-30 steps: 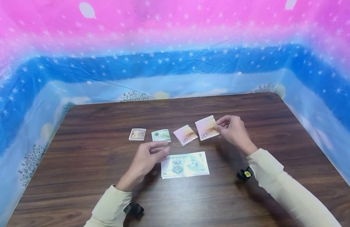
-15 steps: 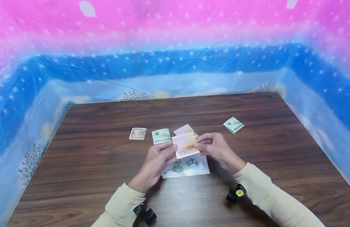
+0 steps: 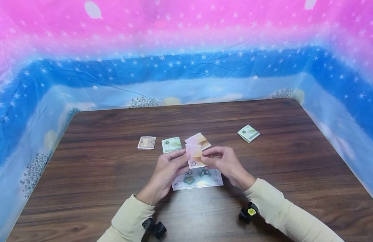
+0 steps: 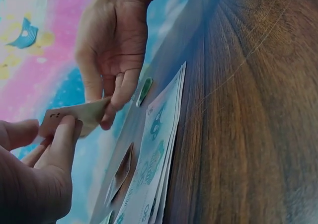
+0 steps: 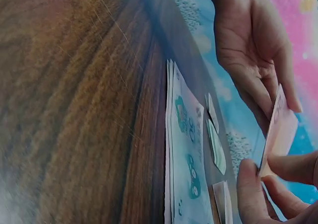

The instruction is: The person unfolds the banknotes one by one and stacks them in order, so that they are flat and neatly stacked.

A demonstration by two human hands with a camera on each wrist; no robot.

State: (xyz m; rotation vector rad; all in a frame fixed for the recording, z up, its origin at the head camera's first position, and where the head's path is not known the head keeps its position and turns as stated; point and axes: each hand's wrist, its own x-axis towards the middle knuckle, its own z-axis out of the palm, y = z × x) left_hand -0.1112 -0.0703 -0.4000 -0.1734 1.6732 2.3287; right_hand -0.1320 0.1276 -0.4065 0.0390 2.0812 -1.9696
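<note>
pinkish 20 note [image 3: 194, 154] is pinched btwn fingers of both L hand [image 3: 163, 172] and R hand [image 3: 227, 164], held up over far side of 50 stack [image 3: 198, 183], w/ brown note [image 3: 147, 143] + green note [image 3: 171, 145] laid far L, 2nd green note [image 3: 248, 133] far R.

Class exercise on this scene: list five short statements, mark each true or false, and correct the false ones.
1. The left hand and right hand both hold a 20 note. True.
2. A green note lies farthest right on the table. True.
3. The 20 note in the hands lies flat on the table. False: it is held up.
4. The stack shows 50 on top. True.
5. The leftmost note is green. False: it is the brown note.
</note>
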